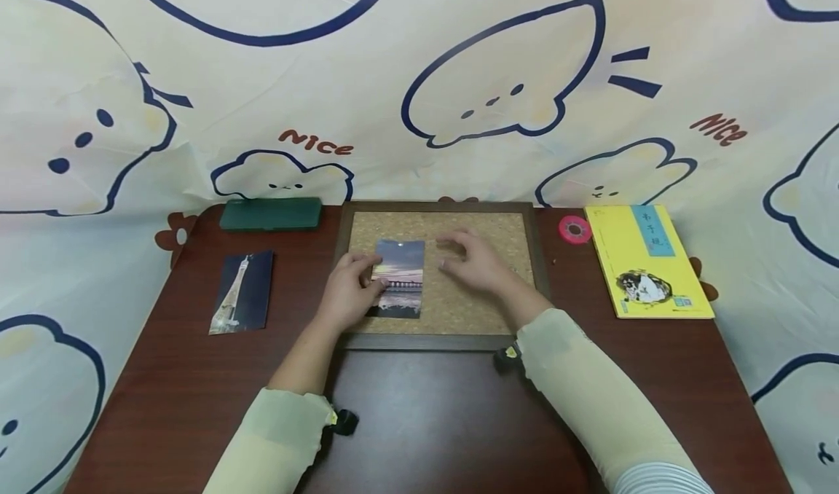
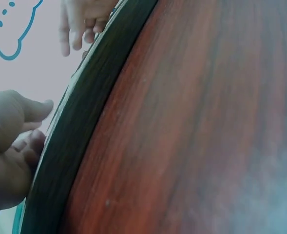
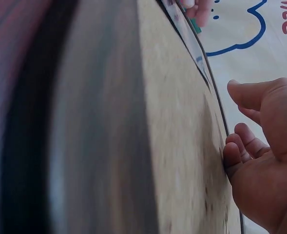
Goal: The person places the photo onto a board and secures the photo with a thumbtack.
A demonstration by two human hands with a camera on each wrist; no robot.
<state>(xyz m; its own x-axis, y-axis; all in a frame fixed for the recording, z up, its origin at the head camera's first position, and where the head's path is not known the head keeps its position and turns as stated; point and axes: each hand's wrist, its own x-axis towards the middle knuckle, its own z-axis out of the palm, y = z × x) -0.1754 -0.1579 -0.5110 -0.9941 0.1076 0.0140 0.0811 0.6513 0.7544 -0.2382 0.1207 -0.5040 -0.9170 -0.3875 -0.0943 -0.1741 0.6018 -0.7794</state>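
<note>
A photo card (image 1: 400,279) of a purple sunset sky over a pier lies on the cork board (image 1: 459,319), left of its middle. A small pale dot shows near the card's top edge. My left hand (image 1: 347,290) is at the card's left side, thumb and fingertips resting on its edge, thumb apart from the fingers. To the right of the card, my right hand (image 1: 478,261) hovers close over the cork, holding nothing. Its thumb and fingers (image 3: 250,146) are loosely bent and spread in the right wrist view.
Left of the board lies another photo card (image 1: 242,293) with a lit tower. Behind it sits a dark green case (image 1: 271,214). At the right are a pink ring-shaped roll (image 1: 574,229) and a yellow book (image 1: 649,261). A patterned cloth (image 1: 380,100) hangs behind the brown table (image 1: 419,421).
</note>
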